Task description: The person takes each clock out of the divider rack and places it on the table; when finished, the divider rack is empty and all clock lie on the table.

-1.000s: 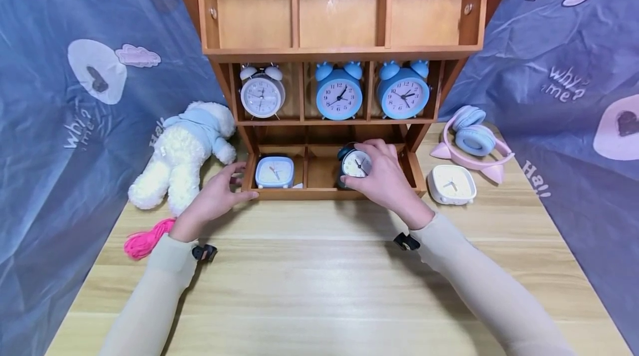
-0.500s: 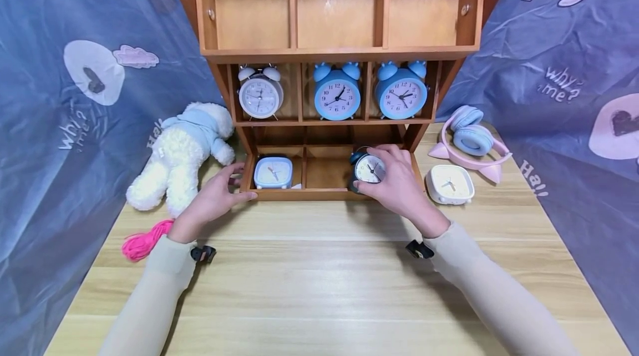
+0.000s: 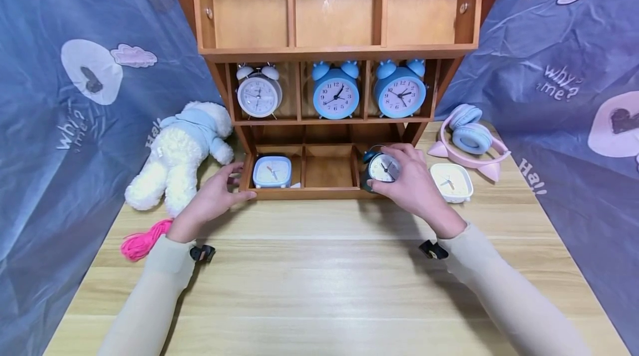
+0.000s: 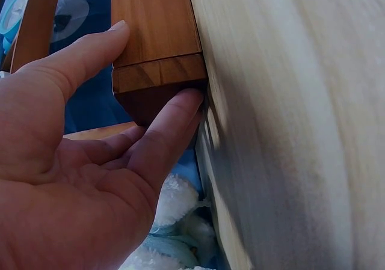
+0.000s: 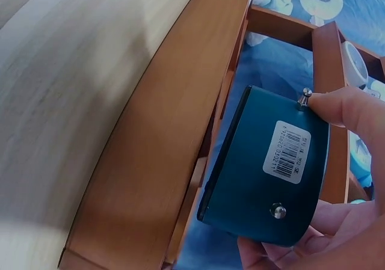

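My right hand (image 3: 414, 181) grips a small dark teal twin-bell alarm clock (image 3: 383, 168) at the right compartment of the bottom tier of a wooden shelf (image 3: 309, 194). In the right wrist view the clock's underside (image 5: 252, 168) shows a barcode label and metal feet, and the thumb presses near one foot. At the shelf's lower left corner my left hand (image 3: 216, 196) holds the wood, thumb on the front board and fingers against the end panel (image 4: 159, 80). A light-blue square clock (image 3: 272, 172) sits in the bottom left compartment.
The middle tier holds a white twin-bell clock (image 3: 258, 96) and two blue ones, one of them in the centre (image 3: 336, 96). A white square clock (image 3: 451, 183) and pink cat-ear headphones (image 3: 470, 140) lie right. A plush toy (image 3: 182, 151) and pink cord (image 3: 145, 240) lie left.
My right hand has carried the dark teal clock rightward, from the bottom tier's middle compartment to the right one. The left hand stays at the shelf corner.
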`<state>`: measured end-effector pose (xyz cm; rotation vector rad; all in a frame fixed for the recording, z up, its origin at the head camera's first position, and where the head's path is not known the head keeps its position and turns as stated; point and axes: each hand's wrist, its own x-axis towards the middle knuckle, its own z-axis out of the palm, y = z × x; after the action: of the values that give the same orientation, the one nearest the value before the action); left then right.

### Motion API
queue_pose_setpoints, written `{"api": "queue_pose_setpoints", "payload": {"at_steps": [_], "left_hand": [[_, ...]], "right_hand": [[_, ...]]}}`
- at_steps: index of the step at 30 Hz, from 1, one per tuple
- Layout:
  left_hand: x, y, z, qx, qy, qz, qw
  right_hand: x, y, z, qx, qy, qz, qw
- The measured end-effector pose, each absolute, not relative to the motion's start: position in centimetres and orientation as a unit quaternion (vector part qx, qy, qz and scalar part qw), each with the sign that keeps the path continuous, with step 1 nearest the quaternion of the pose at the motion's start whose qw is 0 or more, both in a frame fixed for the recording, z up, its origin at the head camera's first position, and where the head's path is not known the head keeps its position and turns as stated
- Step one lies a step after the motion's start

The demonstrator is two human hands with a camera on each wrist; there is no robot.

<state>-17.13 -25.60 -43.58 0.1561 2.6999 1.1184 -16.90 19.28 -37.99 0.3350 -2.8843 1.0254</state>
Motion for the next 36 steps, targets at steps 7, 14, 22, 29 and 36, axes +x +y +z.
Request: {"api": "queue_pose_setpoints", "payload": {"at_steps": [7,14,22,29,36], "left_hand": [[-17.1,-25.6,-43.8,0.054,0.915,0.384,0.108],[-17.1,-25.6,-43.5,0.054,0.918,0.377,0.111],[-17.0,-25.6,-43.4,0.052,0.914,0.385,0.113],[-17.1,-25.6,-43.5,0.058,0.913,0.388,0.112],[-17.2,-25.7,-43.5,0.055,0.914,0.386,0.111]], "right_hand": [[-16.5,20.7,-37.9,0.101,-0.939,0.326,0.04],[-16.4,22.2,-38.1,0.094,-0.938,0.328,0.054],[-16.2,23.9,-38.2,0.094,-0.939,0.323,0.077],[-16.0,26.1,-38.3,0.098,-0.939,0.318,0.086],[-15.7,28.3,-38.6,0.089,-0.943,0.31,0.079]]}}
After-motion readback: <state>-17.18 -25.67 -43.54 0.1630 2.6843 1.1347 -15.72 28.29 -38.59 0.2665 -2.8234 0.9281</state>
